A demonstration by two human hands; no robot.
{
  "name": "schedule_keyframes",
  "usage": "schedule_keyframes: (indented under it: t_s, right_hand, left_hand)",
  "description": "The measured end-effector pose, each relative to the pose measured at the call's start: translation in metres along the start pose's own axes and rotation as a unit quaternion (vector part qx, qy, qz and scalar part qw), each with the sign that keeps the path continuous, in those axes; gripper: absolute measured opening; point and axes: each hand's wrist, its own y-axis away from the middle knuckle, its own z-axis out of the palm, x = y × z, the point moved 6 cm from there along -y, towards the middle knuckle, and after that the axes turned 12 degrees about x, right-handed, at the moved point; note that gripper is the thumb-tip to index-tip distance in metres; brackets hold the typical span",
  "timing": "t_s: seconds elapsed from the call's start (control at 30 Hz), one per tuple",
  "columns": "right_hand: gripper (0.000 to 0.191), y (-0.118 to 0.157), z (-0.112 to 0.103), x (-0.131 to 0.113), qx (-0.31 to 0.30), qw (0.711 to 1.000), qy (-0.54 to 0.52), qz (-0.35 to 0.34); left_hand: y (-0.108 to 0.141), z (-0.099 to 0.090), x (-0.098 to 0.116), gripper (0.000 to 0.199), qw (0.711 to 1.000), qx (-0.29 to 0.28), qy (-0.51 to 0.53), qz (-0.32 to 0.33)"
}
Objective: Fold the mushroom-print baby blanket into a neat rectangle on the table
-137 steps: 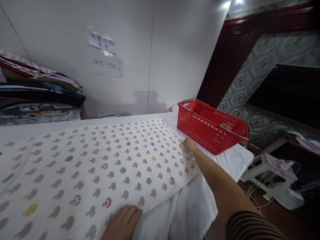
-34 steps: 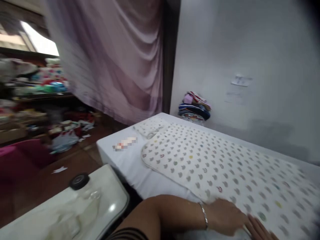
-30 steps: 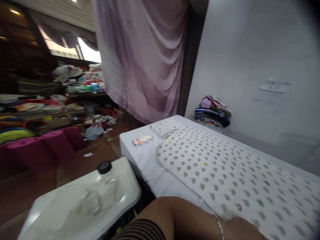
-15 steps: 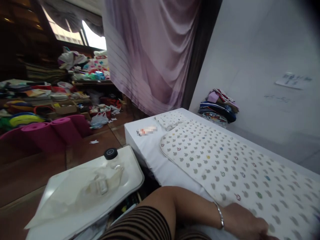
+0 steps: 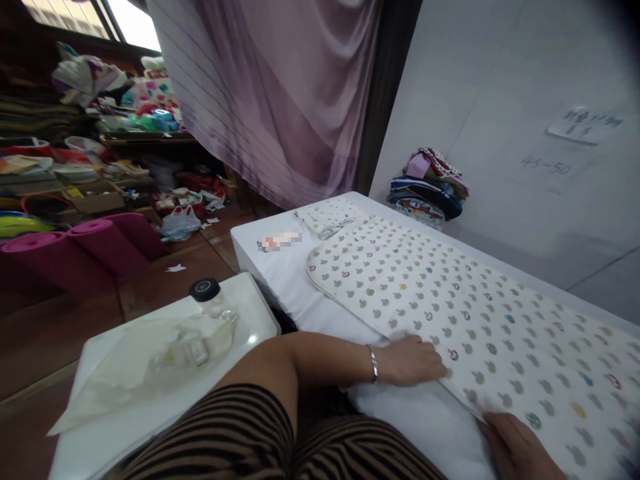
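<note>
Plainly spread flat over the white-draped tabletop [image 5: 280,273]: mushroom-print cloth [image 5: 465,313], running from a rounded corner on the left, down to the lower right, with the near edge directly beneath both hands. Laid across that edge, knuckles up and fingers bent, left hand [image 5: 413,360], pointing along the border toward the other hand, with a silver bracelet [image 5: 373,363] at the wrist. Farther along the same edge, right hand [image 5: 520,443], with fingertips touching the border and lower part cut off at the bottom of view. Hard to tell, for either grip, whether pinching fabric or merely pressing on it, with the undersides hidden. Between the hands, a short bare stretch of the edge; beyond them, toward the wall, most of the fabric, scattered with grey shapes and a few coloured ones. Just past the far left end, a smaller folded cloth [image 5: 327,217], with a pixelated item [image 5: 280,240] near it. Behind, by the wall, a stack of folded fabrics [image 5: 425,187]. To the left, well apart from both hands, a low white stand [image 5: 240,293], bearing a black round cap [image 5: 205,289] and clear plastic wrapping [image 5: 125,373]. On the floor farther left, rolled pink mats [image 5: 100,247].
</note>
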Motion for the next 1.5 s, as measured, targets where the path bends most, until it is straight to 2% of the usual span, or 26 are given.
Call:
schedule_keyframes:
  t_s: [0.13,0.27,0.33,0.43,0.6,0.8,0.93,1.07,1.17,1.3,1.5]
  right_hand:
    - [0.029,-0.002,-0.008,-0.017,-0.011,0.999,0.039,0.004]
    - [0.026,-0.005,-0.012,-0.029,-0.028,0.998,0.049,-0.008]
    - [0.024,-0.008,-0.014,-0.032,-0.024,0.999,0.049,-0.002]
    - [0.023,-0.011,-0.017,-0.034,-0.026,0.999,0.036,0.01]
    - [0.022,-0.015,-0.02,-0.037,-0.033,0.999,0.019,0.032]
    - [0.025,-0.015,-0.018,-0.036,-0.048,0.998,0.024,0.031]
    - [0.025,-0.015,-0.019,-0.036,-0.045,0.998,0.032,0.029]
    - [0.025,-0.017,-0.02,-0.037,-0.046,0.998,0.027,0.034]
    - [0.025,-0.018,-0.021,-0.038,-0.047,0.998,0.016,0.036]
    - [0.025,-0.018,-0.02,-0.037,-0.05,0.998,0.012,0.039]
    - [0.025,-0.019,-0.022,-0.039,-0.061,0.997,0.019,0.047]
  left_hand:
    - [0.034,-0.022,-0.035,0.012,0.996,-0.012,0.018,-0.089]
    - [0.07,-0.044,-0.07,0.014,0.977,-0.008,0.03,-0.211]
    - [0.082,-0.052,-0.082,0.015,0.972,0.002,0.042,-0.232]
    - [0.087,-0.059,-0.088,0.016,0.973,0.017,0.061,-0.221]
    - [0.071,-0.051,-0.076,0.019,0.983,0.007,0.096,-0.156]
    - [0.047,-0.035,-0.073,0.02,0.986,-0.011,0.104,-0.127]
    - [0.039,-0.035,-0.076,0.024,0.987,-0.016,0.095,-0.128]
    - [0.036,-0.033,-0.063,0.022,0.99,-0.021,0.116,-0.082]
    - [0.034,-0.027,-0.057,0.02,0.993,-0.021,0.095,-0.074]
    - [0.024,-0.028,-0.056,0.027,0.997,-0.022,0.057,-0.057]
    - [0.003,-0.036,-0.068,0.023,0.997,0.021,-0.034,-0.071]
